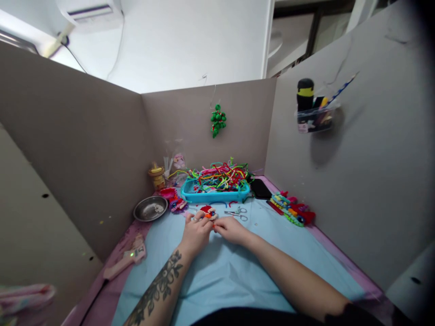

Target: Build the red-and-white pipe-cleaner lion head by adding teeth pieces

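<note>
In the middle of the table my two hands meet at a small craft figure (208,210) with a red top, a pale part and orange bits, apparently made of pipe cleaners. My left hand (197,232) grips it from the left, fingers curled over its lower part. Close beside it, my right hand (231,229) pinches a small orange piece (214,226) at the figure's lower edge. The fingers hide much of the figure's underside. Just beyond my right hand lie scissors (238,213), their blades pointing left.
A blue tray (215,197) heaped with coloured pipe cleaners stands behind. To the left are a metal bowl (150,209), finished fuzzy pieces (176,201) and a pink glue gun (127,260) with a cord. A black phone (261,189) and colourful pieces (292,210) lie right. Grey partitions enclose the table.
</note>
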`<state>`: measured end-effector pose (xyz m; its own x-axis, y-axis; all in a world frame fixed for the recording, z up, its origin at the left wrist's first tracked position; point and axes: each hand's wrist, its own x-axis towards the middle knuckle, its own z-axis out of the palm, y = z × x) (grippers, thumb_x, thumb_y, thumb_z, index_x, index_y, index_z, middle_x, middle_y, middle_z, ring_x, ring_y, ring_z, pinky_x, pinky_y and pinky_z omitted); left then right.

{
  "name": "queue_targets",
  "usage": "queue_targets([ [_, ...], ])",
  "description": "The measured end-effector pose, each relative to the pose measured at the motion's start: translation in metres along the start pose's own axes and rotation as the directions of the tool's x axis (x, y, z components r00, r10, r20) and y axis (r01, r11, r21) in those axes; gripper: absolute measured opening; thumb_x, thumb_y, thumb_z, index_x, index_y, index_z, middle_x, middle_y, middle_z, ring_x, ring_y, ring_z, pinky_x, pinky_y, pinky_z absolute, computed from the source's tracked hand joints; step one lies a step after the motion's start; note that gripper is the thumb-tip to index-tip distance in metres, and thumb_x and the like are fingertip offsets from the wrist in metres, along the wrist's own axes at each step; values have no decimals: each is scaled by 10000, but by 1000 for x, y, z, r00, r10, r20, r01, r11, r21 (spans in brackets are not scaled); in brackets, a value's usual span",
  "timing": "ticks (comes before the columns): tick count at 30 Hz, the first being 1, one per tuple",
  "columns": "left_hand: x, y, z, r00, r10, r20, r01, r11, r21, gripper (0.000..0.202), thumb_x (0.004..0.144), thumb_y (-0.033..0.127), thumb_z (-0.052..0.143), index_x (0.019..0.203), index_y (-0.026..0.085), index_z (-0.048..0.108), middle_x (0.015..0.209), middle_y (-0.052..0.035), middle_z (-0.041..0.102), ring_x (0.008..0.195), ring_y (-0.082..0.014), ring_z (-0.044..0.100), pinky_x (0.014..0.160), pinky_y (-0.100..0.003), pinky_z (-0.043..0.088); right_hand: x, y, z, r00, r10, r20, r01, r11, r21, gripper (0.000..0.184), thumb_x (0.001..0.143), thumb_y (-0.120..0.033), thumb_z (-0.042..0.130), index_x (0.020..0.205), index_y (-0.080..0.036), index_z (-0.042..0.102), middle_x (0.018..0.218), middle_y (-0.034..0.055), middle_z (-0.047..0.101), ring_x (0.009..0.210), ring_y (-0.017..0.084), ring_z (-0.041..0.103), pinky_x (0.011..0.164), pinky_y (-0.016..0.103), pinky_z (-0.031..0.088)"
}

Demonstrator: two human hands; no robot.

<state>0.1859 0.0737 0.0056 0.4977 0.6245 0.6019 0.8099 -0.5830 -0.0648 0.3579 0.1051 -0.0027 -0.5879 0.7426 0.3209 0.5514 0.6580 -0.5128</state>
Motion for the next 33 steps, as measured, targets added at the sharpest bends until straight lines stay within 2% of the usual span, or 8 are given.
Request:
queue_targets([
  [3, 3, 1, 2, 998, -43, 42, 44, 998, -39, 141, 810, 179, 512, 794, 220, 646, 818, -71, 693, 938, -245, 556, 825, -405, 292, -3, -3, 2, 995, -90, -51, 77, 974, -214, 198, 835, -205, 453, 812, -185, 648, 816, 50, 685, 720, 160, 594, 637, 243, 385],
  [6, 4, -1, 3, 990, -105, 99, 116, 986, -117, 169, 789, 192, 513, 668, 205, 631, 724, -56, 685, 788, -219, 566, 748, -370, 316, -5, -5, 4, 982, -184, -44, 151, 902, -405, 201, 843, -204, 435, 871, -158, 628, 842, 98, 675, 734, 188, 588, 667, 286, 372],
  [11, 6, -6, 8, 956, -213, 203, 266, 920, -288, 273, 783, 184, 465, 562, 200, 624, 620, -23, 653, 668, -171, 544, 643, -288, 341, -5, -6, 11, 953, -298, -50, 235, 836, -496, 162, 817, -182, 453, 821, -144, 610, 829, 120, 648, 789, 209, 561, 696, 315, 340],
  [14, 7, -8, 9, 924, -276, 264, 353, 883, -311, 306, 800, 205, 436, 568, 194, 635, 589, -9, 631, 647, -159, 534, 610, -261, 346, -3, -9, 14, 954, -288, -79, 211, 838, -503, 146, 811, -165, 464, 830, -139, 607, 836, 128, 649, 803, 215, 559, 707, 330, 325],
  [16, 6, -9, 9, 925, -291, 244, 354, 893, -277, 287, 808, 221, 447, 602, 195, 646, 607, -11, 635, 657, -163, 534, 623, -265, 347, 0, -11, 14, 969, -231, -93, 153, 848, -507, 152, 822, -153, 459, 845, -135, 608, 837, 133, 656, 810, 216, 569, 711, 331, 325],
  [23, 0, -17, 7, 971, -237, 12, 235, 949, -210, 148, 798, 262, 564, 885, 251, 683, 841, -43, 700, 883, -222, 566, 784, -362, 352, 1, -8, 4, 988, -57, -145, 12, 956, -293, 276, 885, -321, 438, 1091, -205, 581, 946, 83, 682, 848, 196, 609, 724, 281, 389],
  [26, -3, -20, 10, 968, -242, -69, 224, 953, -202, 208, 779, 266, 604, 977, 255, 667, 892, -54, 708, 904, -234, 573, 824, -396, 340, -1, -4, 3, 988, -30, -152, -1, 980, -197, 256, 894, -292, 419, 1053, -234, 611, 968, 60, 682, 873, 182, 611, 733, 261, 412],
  [33, -4, -20, 7, 987, -147, -59, 139, 984, -113, 141, 798, 305, 586, 880, 276, 696, 810, -46, 700, 887, -234, 561, 816, -376, 328, -1, -1, 3, 992, -32, -119, 20, 995, -99, 254, 890, -242, 412, 1008, -212, 634, 976, 57, 678, 882, 170, 607, 746, 254, 428],
])
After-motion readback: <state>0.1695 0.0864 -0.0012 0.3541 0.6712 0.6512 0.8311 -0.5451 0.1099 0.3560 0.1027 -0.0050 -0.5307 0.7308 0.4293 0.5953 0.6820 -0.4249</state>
